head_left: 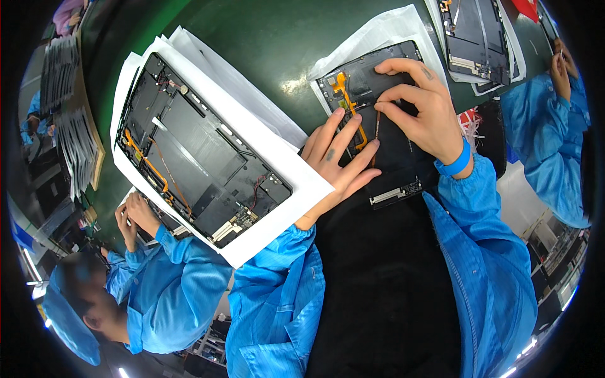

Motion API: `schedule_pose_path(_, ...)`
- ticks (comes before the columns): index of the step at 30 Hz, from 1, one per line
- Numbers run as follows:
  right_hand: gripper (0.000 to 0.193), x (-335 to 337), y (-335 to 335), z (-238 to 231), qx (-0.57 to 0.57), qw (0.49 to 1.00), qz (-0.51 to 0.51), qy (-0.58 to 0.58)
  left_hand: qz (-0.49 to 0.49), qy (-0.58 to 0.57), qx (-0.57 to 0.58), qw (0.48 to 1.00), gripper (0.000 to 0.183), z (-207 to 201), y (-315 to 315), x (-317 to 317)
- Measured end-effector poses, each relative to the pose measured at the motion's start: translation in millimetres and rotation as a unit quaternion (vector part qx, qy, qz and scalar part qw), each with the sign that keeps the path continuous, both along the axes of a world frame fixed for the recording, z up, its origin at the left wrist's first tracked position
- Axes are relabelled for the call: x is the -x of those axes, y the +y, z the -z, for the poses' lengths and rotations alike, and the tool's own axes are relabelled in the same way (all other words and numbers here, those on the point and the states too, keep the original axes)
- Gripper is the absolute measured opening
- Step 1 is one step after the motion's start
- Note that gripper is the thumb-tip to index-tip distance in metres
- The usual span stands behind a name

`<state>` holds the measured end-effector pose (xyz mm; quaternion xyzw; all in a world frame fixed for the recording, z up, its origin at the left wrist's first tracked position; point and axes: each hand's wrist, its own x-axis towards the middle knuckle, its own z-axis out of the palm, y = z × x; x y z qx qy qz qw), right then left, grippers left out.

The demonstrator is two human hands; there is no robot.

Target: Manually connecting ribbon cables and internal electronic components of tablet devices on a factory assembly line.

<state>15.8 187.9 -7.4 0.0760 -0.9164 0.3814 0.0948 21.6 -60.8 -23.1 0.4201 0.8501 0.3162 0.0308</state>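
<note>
A black tablet housing [362, 68] lies before me, its near end against my dark clothing. My left hand [334, 160] rests on its left side, fingers stretched and spread, fingertips by an orange flex cable [361, 133]. My right hand [423, 104] is above the housing with thumb and index finger pinched together at the upper end of a thin brownish cable [377, 131]. The cable runs down beside the orange one, and its lower part passes behind my left fingers. A small board with a pale connector [396, 194] sits at the housing's near end.
Left of my hands, another tablet housing [201, 151] lies on white foam sheets [277, 208]. More housings [476, 38] on sheets lie at the upper right of the green table [271, 38]. People in blue workwear [183, 296] sit on both sides.
</note>
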Motion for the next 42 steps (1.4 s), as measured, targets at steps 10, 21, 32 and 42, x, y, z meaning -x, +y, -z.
schedule_pose_path(10,0.011,2,-2,1,-0.002,1.000,0.007,0.000,-0.032,-0.016,0.000,0.999,0.053,-1,7,-1)
schedule_pose_path(21,0.014,1,-3,3,0.024,1.000,0.017,-0.003,-0.105,0.039,0.046,0.993,0.057,-8,35,-5)
schedule_pose_path(32,0.020,-2,27,-3,0.031,0.999,-0.010,-0.019,-0.130,0.022,-0.008,0.991,0.042,-24,45,-2)
schedule_pose_path(42,0.023,-58,21,-52,0.031,0.990,-0.092,0.101,-0.120,-0.702,-0.387,0.586,0.029,-38,59,-42)
